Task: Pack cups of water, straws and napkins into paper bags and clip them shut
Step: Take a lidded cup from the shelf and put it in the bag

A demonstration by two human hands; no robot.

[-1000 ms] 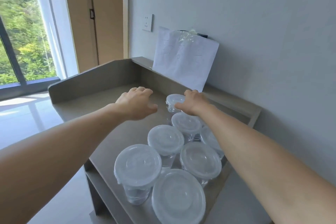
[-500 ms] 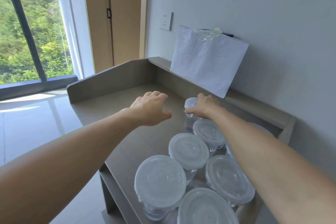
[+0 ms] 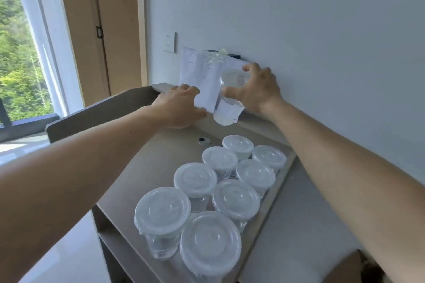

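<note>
My right hand [image 3: 258,89] grips a clear lidded cup of water [image 3: 228,101] by its top and holds it in the air above the grey desk [image 3: 158,165], in front of a white paper sheet [image 3: 197,76] leaning on the wall. My left hand [image 3: 179,105] hovers beside the cup to its left, fingers loosely curved, holding nothing. Several more lidded cups of water [image 3: 195,179] stand in two rows on the desk's right half, below the lifted cup.
The desk has a raised back ledge [image 3: 253,119] and a left side wall [image 3: 96,112]. A round cable hole [image 3: 203,141] sits near the back. A wall socket [image 3: 170,42] is above the ledge. A window and a wooden door lie to the left.
My right hand has lifted the rearmost cup off the desk and raised it toward the paper sheet. My left hand has moved forward alongside it.
</note>
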